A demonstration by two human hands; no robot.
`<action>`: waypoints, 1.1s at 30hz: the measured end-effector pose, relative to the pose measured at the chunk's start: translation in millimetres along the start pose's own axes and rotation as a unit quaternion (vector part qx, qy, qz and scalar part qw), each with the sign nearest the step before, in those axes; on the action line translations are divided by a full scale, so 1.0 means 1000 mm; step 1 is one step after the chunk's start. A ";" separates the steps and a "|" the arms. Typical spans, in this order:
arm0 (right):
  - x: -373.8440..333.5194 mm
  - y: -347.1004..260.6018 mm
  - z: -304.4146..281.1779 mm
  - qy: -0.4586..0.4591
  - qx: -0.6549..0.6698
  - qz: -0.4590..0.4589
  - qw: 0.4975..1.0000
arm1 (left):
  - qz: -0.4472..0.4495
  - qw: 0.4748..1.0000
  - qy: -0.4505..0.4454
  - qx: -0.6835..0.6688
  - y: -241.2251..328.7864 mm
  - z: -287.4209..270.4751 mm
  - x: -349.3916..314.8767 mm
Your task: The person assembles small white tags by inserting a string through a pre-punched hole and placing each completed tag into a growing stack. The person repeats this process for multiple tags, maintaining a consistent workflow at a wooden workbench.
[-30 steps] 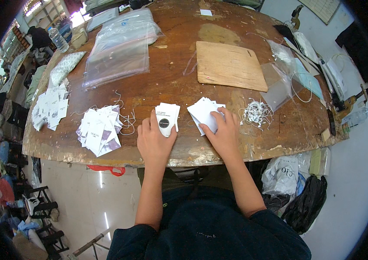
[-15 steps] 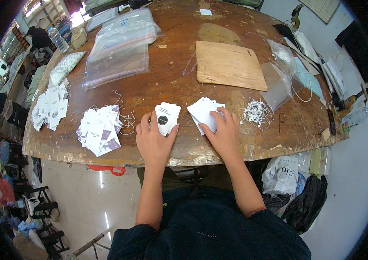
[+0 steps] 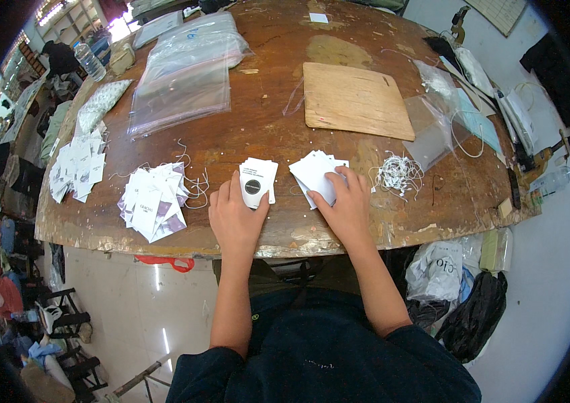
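Note:
My left hand (image 3: 236, 213) closes around the lower part of a stack of white cards (image 3: 264, 173), fingers along its left edge and thumb at its lower right. The top card carries small dark print and a black disc. My right hand (image 3: 348, 207) lies over a second, fanned stack of plain white cards (image 3: 308, 172), its curved fingers spread apart and touching the cards. To the left is a loose heap of white and purple printed tags (image 3: 154, 205) with white strings. A tangle of white strings (image 3: 398, 176) sits to the right of my right hand.
Farther back are clear plastic bags (image 3: 181, 94), a wooden board (image 3: 357, 101) and a bag of small pale pieces (image 3: 103, 105). More printed tags (image 3: 78, 164) lie at far left. Bottles stand at both sides, and the worn table edge (image 3: 285, 250) runs before me.
My left hand has shifted slightly left, its thumb drawing in against the left stack, whose cards now sit closer together. My right hand stays where it was.

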State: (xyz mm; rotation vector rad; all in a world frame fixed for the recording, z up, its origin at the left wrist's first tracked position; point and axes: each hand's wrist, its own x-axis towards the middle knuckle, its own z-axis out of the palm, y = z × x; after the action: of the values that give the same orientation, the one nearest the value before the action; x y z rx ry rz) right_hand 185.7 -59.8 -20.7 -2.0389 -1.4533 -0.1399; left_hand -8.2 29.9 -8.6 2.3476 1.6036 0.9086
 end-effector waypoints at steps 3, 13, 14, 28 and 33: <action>0.000 -0.001 -0.002 0.008 -0.002 -0.008 1.000 | 0.023 0.999 0.027 0.020 0.000 -0.001 0.000; 0.001 -0.003 -0.004 0.000 0.008 0.002 1.000 | 0.008 0.993 0.063 -0.103 0.001 -0.002 0.000; 0.001 -0.003 -0.004 -0.001 0.008 0.003 1.000 | 0.010 0.987 0.070 -0.143 0.000 -0.003 0.000; 0.004 -0.017 -0.023 0.113 0.040 -0.074 0.990 | -0.234 0.631 -0.062 -0.737 0.003 0.003 -0.008; -0.009 -0.052 -0.024 0.073 0.065 -0.178 0.979 | -0.232 0.532 -0.129 -0.804 0.018 0.001 -0.015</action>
State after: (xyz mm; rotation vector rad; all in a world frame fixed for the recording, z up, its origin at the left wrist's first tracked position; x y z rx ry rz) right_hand 142.7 -69.5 17.0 -1.6141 -1.6746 -0.3246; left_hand 3.0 9.0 -6.7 0.5738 0.4535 1.0105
